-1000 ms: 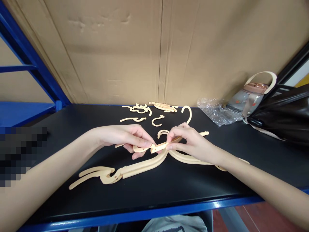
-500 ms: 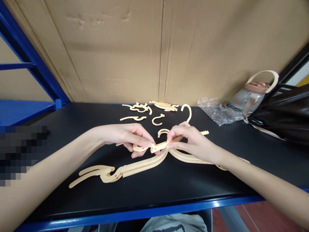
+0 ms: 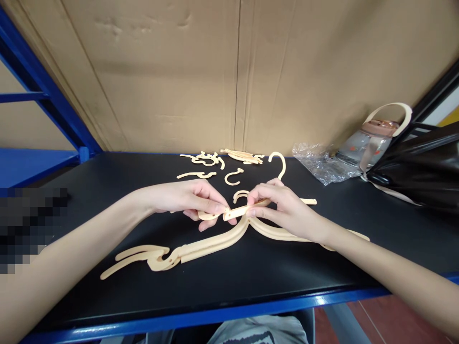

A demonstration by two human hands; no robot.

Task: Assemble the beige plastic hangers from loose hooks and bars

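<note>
**End piece and bar held tip to tip above the lying hanger**

Change over 0.5 s: left hand (image 3: 190, 198) and its end piece (image 3: 208, 216) nearly unmoved, above the left arm of the lying hanger (image 3: 211, 243). Far tip of the bar (image 3: 236, 212), past the right hand (image 3: 283, 205), now lower and further right.

Appearance, left to right: end piece pale, curved, pinched between left thumb and fingers. Its inner end meets or nearly meets the bar; cannot tell if joined. Bar pale, slim, with a small hole near its left tip; right thumb and fingers grip it above the lying hanger's centre. Upright hook (image 3: 283, 167) rises behind the right hand, base hidden.

Counts, beyond the lying hanger, left to right: 1 loose end piece (image 3: 188, 175); 1 cluster of small parts (image 3: 208, 162), overlapping, number unclear; 1 loose hook (image 3: 229, 182); 1 bundle of bars (image 3: 244, 156), uncounted. Beyond its right arm: 1 crumpled plastic bag (image 3: 319, 165), 1 bottle (image 3: 358, 145).
</note>
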